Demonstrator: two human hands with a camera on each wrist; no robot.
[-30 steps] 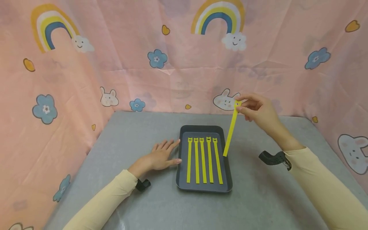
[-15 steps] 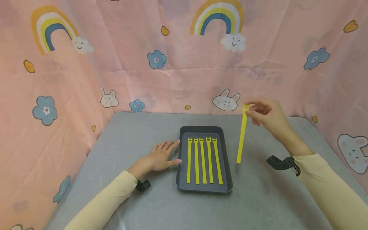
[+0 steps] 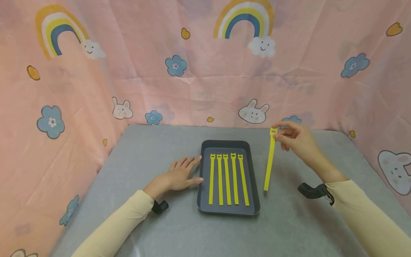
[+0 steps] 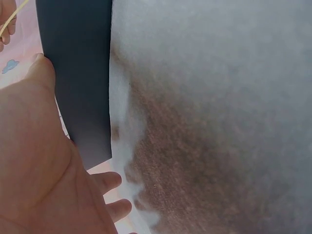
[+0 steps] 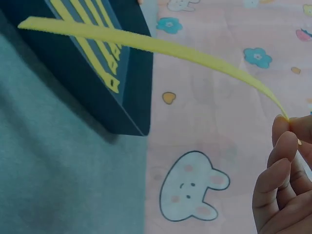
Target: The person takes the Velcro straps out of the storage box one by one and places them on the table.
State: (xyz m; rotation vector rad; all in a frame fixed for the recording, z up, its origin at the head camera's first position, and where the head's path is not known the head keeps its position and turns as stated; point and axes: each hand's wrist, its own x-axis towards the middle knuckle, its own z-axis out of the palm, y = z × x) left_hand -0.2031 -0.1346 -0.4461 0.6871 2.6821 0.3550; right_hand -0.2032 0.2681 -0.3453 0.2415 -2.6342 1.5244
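My right hand (image 3: 297, 141) pinches a yellow hook-and-loop cable tie (image 3: 270, 160) by its slotted head, between thumb and fingertips. The strap hangs down to the right of a dark rectangular tray (image 3: 224, 144), its lower tip just above the table or touching it; I cannot tell which. Seen from the right wrist, the held tie (image 5: 170, 48) bows in a long curve. Several like ties (image 3: 227, 178) lie side by side in the tray, heads at the far end. At the tray's left side, my left hand (image 3: 178, 178) rests with fingers spread, thumb and index fingertips at the wall (image 4: 78, 73).
The grey table (image 3: 154, 228) runs back to a pink printed curtain (image 3: 199, 92), which also hangs along both sides. Black straps (image 3: 313, 191) with small devices sit at both wrists. The tray has raised walls all round.
My right hand has carried the cable tie rightward away from the tray's edge, then lowered it toward the table. The left hand and the tray have stayed in place.
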